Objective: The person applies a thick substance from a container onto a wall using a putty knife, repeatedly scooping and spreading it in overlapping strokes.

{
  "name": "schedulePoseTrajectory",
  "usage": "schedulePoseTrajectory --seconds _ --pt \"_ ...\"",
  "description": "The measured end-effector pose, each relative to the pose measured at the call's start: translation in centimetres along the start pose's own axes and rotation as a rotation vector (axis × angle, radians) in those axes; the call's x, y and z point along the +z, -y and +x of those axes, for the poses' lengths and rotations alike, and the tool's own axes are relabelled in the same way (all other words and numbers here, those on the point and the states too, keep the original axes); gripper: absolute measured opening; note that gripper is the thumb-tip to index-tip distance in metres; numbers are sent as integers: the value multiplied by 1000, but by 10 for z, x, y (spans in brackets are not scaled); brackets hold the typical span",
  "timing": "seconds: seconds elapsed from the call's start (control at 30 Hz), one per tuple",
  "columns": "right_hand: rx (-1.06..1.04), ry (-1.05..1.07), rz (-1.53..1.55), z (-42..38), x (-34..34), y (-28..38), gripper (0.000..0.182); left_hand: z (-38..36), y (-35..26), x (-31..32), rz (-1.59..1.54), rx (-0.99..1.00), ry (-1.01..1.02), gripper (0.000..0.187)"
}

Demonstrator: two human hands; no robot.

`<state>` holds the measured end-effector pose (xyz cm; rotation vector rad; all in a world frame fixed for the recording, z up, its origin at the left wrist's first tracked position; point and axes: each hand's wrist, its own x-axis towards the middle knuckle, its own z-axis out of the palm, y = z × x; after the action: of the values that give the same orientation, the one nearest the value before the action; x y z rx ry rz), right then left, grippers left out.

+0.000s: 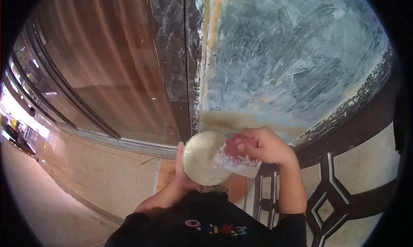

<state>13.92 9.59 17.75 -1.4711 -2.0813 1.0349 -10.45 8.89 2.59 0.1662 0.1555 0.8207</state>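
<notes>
My left hand [182, 171] is wrapped round the outer side of a round bowl [185, 154], holding it in front of my body. Creamy pale putty [204, 159] fills much of it, with a smooth wet surface. My right hand [271, 147] is shut on a putty scraper [237, 146], thumb on its red upper part. White putty is smeared over the scraper's wide lower blade, whose left corner overlaps the bowl's right rim in this view. Most fingers of my left hand are hidden beneath the bowl.
Ahead stands a wall panel [266, 62] streaked with grey-white putty, bare brownish along its bottom. Left of it are a dark frame post [175, 66] and a brown glossy door [107, 66]. Dark patterned metalwork [340, 195] is at lower right; tiled floor [116, 167] at lower left.
</notes>
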Motion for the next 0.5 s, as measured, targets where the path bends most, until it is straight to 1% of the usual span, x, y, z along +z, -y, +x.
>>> schedulePoseTrajectory --seconds 0.03,0.07,0.17,0.2,0.23,0.27,0.3,0.33,0.37,0.4,0.43,0.47,0.5 --pt "-44 57 -131 6 -1 10 29 -3 -1 7 40 32 -20 85" --pt "-42 59 -132 11 -3 10 29 -4 -2 7 37 32 -20 85" --pt "62 16 -50 22 -6 6 33 -4 -4 5 73 22 -3 86" --pt "62 13 -49 23 -5 8 33 -2 -4 3 -61 37 195 82" --pt "2 33 -119 23 -2 11 33 -2 -4 1 -195 54 391 78" --pt "-56 54 -187 24 1 13 33 -3 -6 1 -195 51 387 78" --pt "13 126 -218 28 1 13 35 -4 -8 1 -100 43 278 76" --pt "16 125 -215 29 1 12 35 -4 -9 1 -5 34 169 74" --pt "16 65 -119 30 0 11 35 -5 -6 -7 -5 31 169 74" --pt "13 4 -25 31 -1 11 35 -5 -1 -11 495 399 214 71" --pt "-67 -29 -57 33 1 12 32 -4 1 -14 996 768 246 68" --pt "-66 -28 -57 35 5 13 32 -3 2 -16 995 768 245 68" --pt "-78 35 -122 38 11 13 30 -3 -3 9 728 639 389 65"
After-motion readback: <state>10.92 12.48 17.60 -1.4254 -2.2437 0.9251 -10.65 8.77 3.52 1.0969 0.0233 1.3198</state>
